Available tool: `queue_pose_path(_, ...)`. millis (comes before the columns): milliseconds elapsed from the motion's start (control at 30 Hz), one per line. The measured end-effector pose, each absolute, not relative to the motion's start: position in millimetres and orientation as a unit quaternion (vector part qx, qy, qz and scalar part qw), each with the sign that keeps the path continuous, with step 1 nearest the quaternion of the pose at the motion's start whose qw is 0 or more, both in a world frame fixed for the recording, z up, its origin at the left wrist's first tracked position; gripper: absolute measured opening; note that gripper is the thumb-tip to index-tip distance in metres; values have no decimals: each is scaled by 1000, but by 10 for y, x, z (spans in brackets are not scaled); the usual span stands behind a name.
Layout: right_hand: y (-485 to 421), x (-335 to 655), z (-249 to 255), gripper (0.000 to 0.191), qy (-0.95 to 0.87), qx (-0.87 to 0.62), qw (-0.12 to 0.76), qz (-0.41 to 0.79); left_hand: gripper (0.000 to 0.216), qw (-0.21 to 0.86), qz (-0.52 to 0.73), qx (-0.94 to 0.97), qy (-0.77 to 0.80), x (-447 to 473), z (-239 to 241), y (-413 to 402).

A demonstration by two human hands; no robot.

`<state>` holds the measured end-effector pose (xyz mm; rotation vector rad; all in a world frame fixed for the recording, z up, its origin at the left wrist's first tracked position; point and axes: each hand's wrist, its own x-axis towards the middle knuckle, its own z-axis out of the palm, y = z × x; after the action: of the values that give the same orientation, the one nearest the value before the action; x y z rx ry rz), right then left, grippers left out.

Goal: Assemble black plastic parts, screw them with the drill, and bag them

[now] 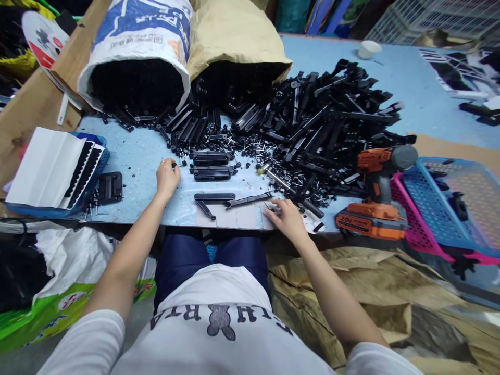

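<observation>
My left hand (167, 178) is closed in a pinch at the left of the small-parts pile, with a small black part (174, 165) at its fingertips. My right hand (288, 221) is at the table's front edge, thumb and fingers curled together around what looks like a small screw (267, 205). Between the hands lie a black plastic bar (214, 197), a longer black arm (248, 200) and a short black link (205, 210). Behind them, black folded arm assemblies (213, 172) lie side by side. A hammer (279, 178) rests left of the heaped black arms (312, 125).
An orange cordless drill (375, 192) stands at right, beside blue (449, 203) and pink baskets. Two sacks, one white and blue (144, 36), one tan (238, 34), open toward me, spilling black parts. A blue basket (94, 166) with white sheets stands at left.
</observation>
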<state>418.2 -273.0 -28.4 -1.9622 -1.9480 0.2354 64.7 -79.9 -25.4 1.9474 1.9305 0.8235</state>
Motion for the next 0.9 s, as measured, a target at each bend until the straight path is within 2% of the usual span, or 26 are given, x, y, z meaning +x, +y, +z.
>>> queue_pose_path(67,-2768,4152,-326,30,-700,-688,168,91,24,210,381,644,630,681,-246,-1105)
queue_pose_path(133,-2768,4117,-309,27,-708,-675,178,104,28,328,435,595,590,737,-264,-1420)
queue_pose_path(233,-2700,4038,-178,26,-696,-660,251,129,30,395,465,562,559,819,-334,-1741)
queue_pose_path(400,-2447,3743,90,26,-697,-623,331,128,21,255,479,632,554,867,-355,-1839)
queue_pose_path(600,-2144,3398,71,28,-733,-589,286,185,24,105,351,790,491,863,-295,-1867)
queue_pose_path(900,-2021,3308,32,29,-737,-588,288,168,35,86,247,874,409,718,-443,-1783)
